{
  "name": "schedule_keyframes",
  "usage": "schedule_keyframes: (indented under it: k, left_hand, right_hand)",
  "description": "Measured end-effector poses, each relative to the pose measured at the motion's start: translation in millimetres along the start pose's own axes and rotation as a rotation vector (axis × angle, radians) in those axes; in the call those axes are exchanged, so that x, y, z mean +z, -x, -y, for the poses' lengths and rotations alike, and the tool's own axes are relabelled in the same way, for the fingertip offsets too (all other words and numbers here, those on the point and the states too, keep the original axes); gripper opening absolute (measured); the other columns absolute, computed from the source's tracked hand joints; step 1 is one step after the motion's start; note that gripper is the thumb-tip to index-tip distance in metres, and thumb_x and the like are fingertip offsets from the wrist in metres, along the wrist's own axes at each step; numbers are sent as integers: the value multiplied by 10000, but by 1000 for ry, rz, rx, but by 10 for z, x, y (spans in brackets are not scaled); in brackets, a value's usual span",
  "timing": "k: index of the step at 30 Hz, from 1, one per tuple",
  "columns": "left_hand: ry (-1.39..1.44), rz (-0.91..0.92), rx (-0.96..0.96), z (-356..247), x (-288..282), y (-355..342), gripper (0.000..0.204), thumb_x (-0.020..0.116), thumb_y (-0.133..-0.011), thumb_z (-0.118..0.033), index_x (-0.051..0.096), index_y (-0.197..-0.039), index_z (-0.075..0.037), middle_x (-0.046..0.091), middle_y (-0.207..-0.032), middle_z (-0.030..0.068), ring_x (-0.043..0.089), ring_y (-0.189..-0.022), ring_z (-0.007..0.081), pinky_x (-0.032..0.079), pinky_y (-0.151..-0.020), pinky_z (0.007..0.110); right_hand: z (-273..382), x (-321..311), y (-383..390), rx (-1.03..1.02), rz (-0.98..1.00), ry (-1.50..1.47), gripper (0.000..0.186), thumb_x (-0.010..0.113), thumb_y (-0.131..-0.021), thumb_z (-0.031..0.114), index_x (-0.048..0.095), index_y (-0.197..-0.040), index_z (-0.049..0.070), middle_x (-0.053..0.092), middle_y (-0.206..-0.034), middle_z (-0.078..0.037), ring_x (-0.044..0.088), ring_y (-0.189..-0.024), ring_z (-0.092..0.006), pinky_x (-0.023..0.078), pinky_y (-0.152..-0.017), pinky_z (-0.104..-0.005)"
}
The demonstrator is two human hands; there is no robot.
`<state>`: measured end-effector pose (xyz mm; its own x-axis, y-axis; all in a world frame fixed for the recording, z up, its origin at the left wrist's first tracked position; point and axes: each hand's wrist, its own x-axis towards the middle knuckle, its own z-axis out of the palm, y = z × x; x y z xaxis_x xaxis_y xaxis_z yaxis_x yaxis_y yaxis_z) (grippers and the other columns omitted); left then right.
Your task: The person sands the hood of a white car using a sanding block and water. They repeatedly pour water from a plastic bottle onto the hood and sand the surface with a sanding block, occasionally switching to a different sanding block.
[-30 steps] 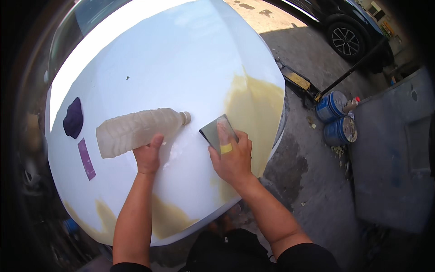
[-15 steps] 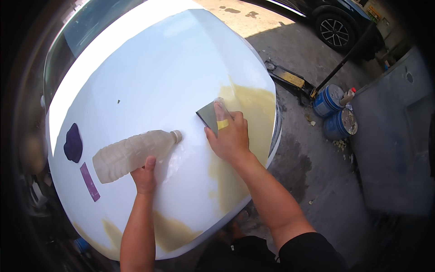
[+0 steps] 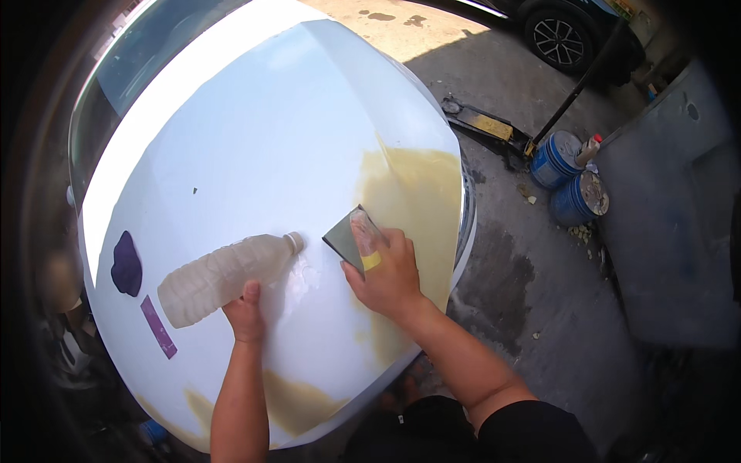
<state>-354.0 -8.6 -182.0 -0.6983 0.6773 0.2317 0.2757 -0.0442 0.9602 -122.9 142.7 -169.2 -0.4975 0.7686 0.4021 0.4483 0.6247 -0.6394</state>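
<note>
My left hand (image 3: 247, 312) is wrapped round a large clear plastic bottle (image 3: 228, 278), which is tilted over the hood with its neck pointing right. Wet, shiny streaks show on the white car hood (image 3: 255, 154) by the bottle's mouth. My right hand (image 3: 388, 274) presses a grey-green sanding sheet (image 3: 343, 238) flat on the hood. Whether a block lies under the sheet is hidden. Yellow tape and a clear wrap cover one finger of this hand. The sheet lies beside a yellowish filler patch (image 3: 417, 181) along the hood's right side.
A dark purple cloth (image 3: 126, 264) and a purple strip (image 3: 158, 327) lie on the hood's left. Another filler patch (image 3: 301, 401) is near the front edge. Right of the car stand a floor jack (image 3: 490, 125), two blue buckets (image 3: 552, 166) and a grey panel (image 3: 664, 216).
My right hand has slid the sanding sheet nearer to me over the hood. The left hand still holds the bottle in about the same place. The view has turned slightly.
</note>
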Motion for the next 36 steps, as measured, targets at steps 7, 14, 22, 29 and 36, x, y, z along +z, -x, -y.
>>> schedule_keyframes:
  k: [7,14,22,29,36]
  left_hand:
    - [25,5,-6,48,49,-65,704,727,-891,-439,472,-1357,22,551,-1295,104,523,-1177,221,408,-1032,364]
    - [50,20,11,-51,33,-29,643,715,-908,-407,487,-1328,23,563,-1257,88,547,-1117,195,442,-979,339]
    - [99,38,-20,-23,67,-86,653,697,-927,-383,430,-1362,23,555,-1246,84,546,-1091,187,454,-953,326]
    - [56,52,-34,-42,-10,-57,645,679,-942,-371,415,-1377,27,540,-1280,99,540,-1127,197,448,-977,334]
    - [73,90,-23,-64,89,-129,679,662,-938,-406,366,-1430,-42,499,-1370,105,512,-1249,256,419,-1065,429]
  right_hand:
    - [-487,91,-1023,277,99,162,668,680,-877,297,439,-1444,40,620,-1226,-143,481,-1080,-344,426,-946,-425]
    - [-36,50,682,99,49,-9,733,791,-767,247,495,-1416,80,563,-1203,-178,488,-1110,-369,426,-948,-464]
    - [-385,-102,-497,245,1,71,710,743,-815,216,455,-1440,40,582,-1210,-173,490,-1086,-342,419,-934,-444]
    - [83,-62,1167,122,2,-48,759,802,-740,184,481,-1418,61,591,-1254,-119,499,-1130,-336,408,-958,-448]
    - [-575,-137,-509,155,-59,61,680,735,-822,207,462,-1416,18,599,-1224,-143,494,-1055,-352,423,-901,-450]
